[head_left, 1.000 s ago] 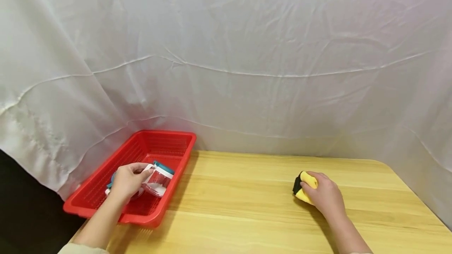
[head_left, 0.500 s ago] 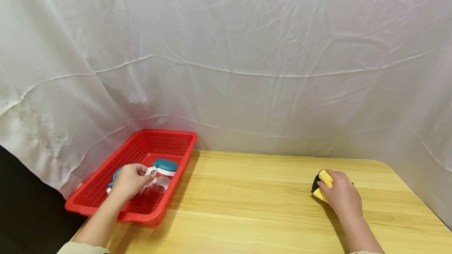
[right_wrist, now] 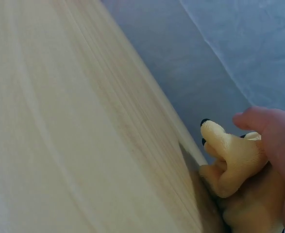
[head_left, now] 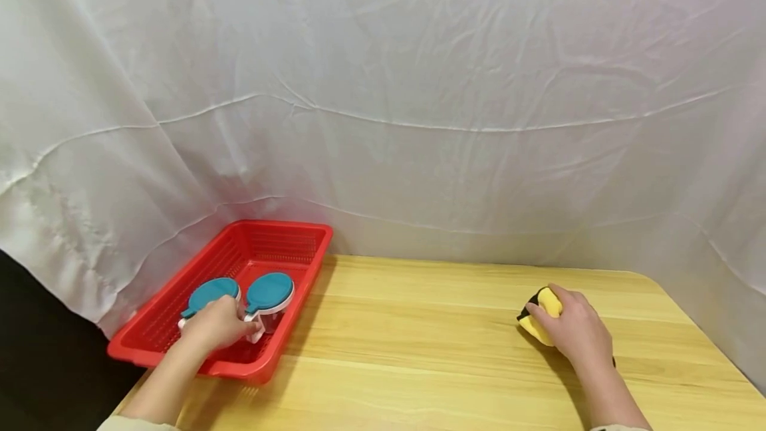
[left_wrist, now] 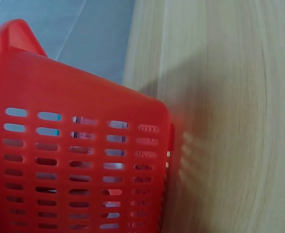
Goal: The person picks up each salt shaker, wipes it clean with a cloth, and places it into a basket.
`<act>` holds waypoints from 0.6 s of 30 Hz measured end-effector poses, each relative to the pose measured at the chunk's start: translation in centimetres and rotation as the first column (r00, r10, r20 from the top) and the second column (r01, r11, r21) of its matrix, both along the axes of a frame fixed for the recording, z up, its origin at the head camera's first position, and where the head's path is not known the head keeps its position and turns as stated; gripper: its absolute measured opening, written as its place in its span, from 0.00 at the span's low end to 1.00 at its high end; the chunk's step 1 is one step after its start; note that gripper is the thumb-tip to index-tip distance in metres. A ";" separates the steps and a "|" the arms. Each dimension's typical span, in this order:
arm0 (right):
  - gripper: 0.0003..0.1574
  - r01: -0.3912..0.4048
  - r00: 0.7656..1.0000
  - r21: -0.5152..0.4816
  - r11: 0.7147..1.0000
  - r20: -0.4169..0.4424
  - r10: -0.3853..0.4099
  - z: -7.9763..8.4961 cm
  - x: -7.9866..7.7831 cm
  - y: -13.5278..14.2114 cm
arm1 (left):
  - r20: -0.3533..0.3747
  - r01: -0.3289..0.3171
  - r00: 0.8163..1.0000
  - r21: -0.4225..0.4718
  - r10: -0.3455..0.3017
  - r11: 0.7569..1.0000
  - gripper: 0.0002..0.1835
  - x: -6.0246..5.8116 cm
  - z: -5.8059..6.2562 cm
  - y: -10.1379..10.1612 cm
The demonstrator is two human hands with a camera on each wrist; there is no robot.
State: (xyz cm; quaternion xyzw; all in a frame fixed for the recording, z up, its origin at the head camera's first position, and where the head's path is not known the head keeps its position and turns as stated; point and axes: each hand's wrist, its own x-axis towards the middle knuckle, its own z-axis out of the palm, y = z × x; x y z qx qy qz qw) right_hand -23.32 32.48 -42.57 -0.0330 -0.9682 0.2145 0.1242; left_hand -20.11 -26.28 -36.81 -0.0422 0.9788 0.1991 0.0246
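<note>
In the head view my left hand is down inside the red basket, its fingers pinching the white handle of a clear jar with a round teal lid. This jar stands upright near the basket's right wall. Just left of it is a second jar with a teal lid, partly covered by my hand. My right hand grips a bunched yellow and black cloth over the right part of the table. The right wrist view shows folds of the cloth under the thumb and fingers.
The wooden table extends between the basket and my right hand. A pale curtain hangs along the back and both sides. In the left wrist view the slotted basket wall hides the left hand.
The jar in my left hand has gone from tilted to upright in the basket, lid up. My right hand has moved right with the cloth, then slightly back left.
</note>
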 end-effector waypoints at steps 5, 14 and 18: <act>0.51 0.009 1.000 0.010 1.000 -0.015 -0.009 0.1 0.2 -0.1 | 0.014 0.010 1.000 -0.034 -0.009 0.999 0.18 0.1 0.2 0.2; 0.49 0.038 0.993 0.074 0.997 -0.118 -0.029 0.5 0.5 -1.3 | -0.004 -0.063 0.998 -0.115 0.063 0.991 0.17 1.4 3.1 1.2; 0.50 0.036 0.988 0.091 0.995 -0.154 -0.022 0.5 0.5 -2.0 | -0.095 -0.066 0.994 -0.163 0.051 0.984 0.27 2.4 4.4 2.3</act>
